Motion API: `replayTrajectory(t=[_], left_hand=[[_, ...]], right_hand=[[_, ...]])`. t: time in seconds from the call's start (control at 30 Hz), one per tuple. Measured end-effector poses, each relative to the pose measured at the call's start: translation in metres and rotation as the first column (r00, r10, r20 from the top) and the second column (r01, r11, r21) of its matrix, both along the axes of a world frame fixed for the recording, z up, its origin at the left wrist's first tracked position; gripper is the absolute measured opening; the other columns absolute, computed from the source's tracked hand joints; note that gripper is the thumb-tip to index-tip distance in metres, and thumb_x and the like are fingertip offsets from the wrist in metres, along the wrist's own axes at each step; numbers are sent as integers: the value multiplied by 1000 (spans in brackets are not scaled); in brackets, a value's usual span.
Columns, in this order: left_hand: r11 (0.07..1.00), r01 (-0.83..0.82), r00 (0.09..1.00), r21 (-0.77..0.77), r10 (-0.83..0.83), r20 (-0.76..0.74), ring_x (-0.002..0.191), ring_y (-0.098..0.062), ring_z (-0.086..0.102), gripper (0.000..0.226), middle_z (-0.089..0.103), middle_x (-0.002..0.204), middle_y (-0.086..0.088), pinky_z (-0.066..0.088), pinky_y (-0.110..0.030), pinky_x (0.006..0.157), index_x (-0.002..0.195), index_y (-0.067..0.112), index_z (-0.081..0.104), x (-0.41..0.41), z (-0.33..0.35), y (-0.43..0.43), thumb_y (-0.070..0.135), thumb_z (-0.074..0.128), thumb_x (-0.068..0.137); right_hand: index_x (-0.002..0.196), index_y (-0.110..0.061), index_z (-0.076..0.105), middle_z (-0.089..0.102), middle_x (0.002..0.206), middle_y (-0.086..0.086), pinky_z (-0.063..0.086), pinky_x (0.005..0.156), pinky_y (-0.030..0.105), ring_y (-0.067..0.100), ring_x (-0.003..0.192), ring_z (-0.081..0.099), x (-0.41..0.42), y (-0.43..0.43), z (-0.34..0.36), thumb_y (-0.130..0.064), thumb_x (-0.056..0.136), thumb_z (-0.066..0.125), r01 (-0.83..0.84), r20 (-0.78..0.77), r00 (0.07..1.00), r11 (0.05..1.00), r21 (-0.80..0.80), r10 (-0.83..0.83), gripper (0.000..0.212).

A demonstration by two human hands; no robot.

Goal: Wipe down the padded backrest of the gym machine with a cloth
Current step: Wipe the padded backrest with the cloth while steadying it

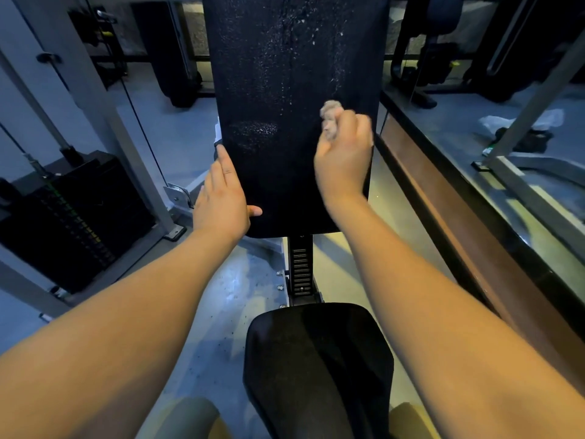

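Note:
The black padded backrest (285, 90) stands upright in the middle of the view, speckled with pale droplets and specks over its upper half. My right hand (343, 153) is curled round a small crumpled beige cloth (330, 117) and holds it against the pad's right side. My left hand (221, 191) lies flat along the pad's lower left edge, fingers straight and thumb resting on the front face. The black seat pad (316, 359) sits below.
A weight stack (72, 223) with a cable and grey frame post stands at the left. A metal adjustment column (300, 270) joins seat and backrest. A dark ledge (474, 223) with a mirror runs along the right. My knees show at the bottom edge.

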State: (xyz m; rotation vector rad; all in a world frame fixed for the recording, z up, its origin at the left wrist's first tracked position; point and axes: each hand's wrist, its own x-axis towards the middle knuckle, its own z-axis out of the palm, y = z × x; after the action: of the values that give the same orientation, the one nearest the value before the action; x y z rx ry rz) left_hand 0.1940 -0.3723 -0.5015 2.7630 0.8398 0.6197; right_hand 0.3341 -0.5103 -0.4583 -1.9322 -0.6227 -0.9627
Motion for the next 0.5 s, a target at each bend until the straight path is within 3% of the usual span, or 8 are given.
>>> replayTrajectory(t=[0.1,0.17,0.27,0.37,0.43,0.5], left_hand=[[1000,1,1000,2,-1,3,143,-31,30,130,19,160,-14,37,-46,112,157,7,-21,0,-1,1,38,81,82],[1000,0,1000,1,0,2,143,-31,30,130,19,160,-14,37,-47,112,157,7,-20,0,-1,1,38,81,82],[1000,14,1000,7,-14,9,142,-31,31,130,22,158,-14,38,-47,112,156,7,-21,1,-2,3,41,80,82],[1000,15,1000,9,-15,11,141,-31,33,130,23,157,-14,40,-48,110,156,9,-21,0,-4,4,42,80,82],[1000,17,1000,9,-17,16,141,-32,32,130,23,157,-14,39,-48,111,156,8,-21,1,-3,4,42,80,82],[1000,15,1000,14,-15,16,141,-32,32,131,23,157,-14,38,-48,112,157,8,-20,1,-3,4,42,81,81]], right_hand=[[111,-8,68,56,93,15,47,77,39,32,84,54,-36,22,-37,-5,91,59,-240,165,935,904,-354,313,22],[108,-9,68,55,95,14,52,67,46,33,85,54,-27,10,-42,-8,93,59,-249,195,895,812,-528,401,18],[101,-6,65,57,96,19,51,74,42,36,86,56,11,-23,-21,-6,88,56,-92,238,951,919,-384,195,16],[103,1,62,56,103,21,35,78,23,36,93,55,22,-42,-11,-2,88,58,41,36,999,994,-98,-37,16],[102,2,62,56,101,21,34,76,27,36,89,55,2,-26,-25,0,86,60,55,-26,998,997,-61,-57,17],[101,1,61,55,99,20,38,78,32,35,88,53,-23,-9,-44,1,83,62,-78,21,996,980,-185,84,18]])
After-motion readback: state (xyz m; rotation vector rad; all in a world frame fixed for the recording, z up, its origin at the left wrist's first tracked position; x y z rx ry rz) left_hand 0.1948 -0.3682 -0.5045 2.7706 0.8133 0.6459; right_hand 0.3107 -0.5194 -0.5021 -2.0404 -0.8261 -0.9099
